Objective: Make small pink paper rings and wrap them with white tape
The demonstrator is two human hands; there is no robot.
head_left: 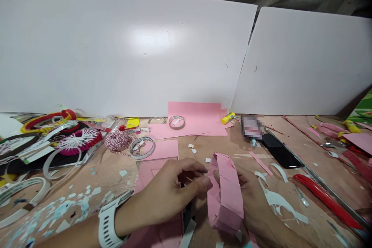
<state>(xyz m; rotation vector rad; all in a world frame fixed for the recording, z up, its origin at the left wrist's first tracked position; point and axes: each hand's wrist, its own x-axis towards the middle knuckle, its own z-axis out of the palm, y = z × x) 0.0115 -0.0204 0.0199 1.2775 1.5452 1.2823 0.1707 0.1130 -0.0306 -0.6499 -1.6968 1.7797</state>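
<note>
A ring (pixel 229 190) wrapped in pink paper, with folds and creases along its band, stands upright in front of me. My right hand (pixel 251 193) grips it from the right side, its thumb showing through the ring's opening and the other fingers mostly hidden behind the band. At the ring's left rim, my left hand (pixel 186 182) has its thumb and forefinger tips at or very near the paper. Those fingers are bent but apart, with nothing seen between them. A white watch (pixel 109 223) is on the left wrist. Pink paper (pixel 154 232) and a clear ruler (pixel 142 166) lie under the left arm.
Tape rolls (pixel 142 147), a ball of red-and-white twine (pixel 117 139) and yarn-wrapped rings (pixel 80 141) crowd the left. Pink sheets (pixel 194 112) and a yellow glue stick (pixel 228 118) lie at the back. A phone (pixel 280 151), red-handled cutter (pixel 325 199) and paper scraps (pixel 280 201) are right.
</note>
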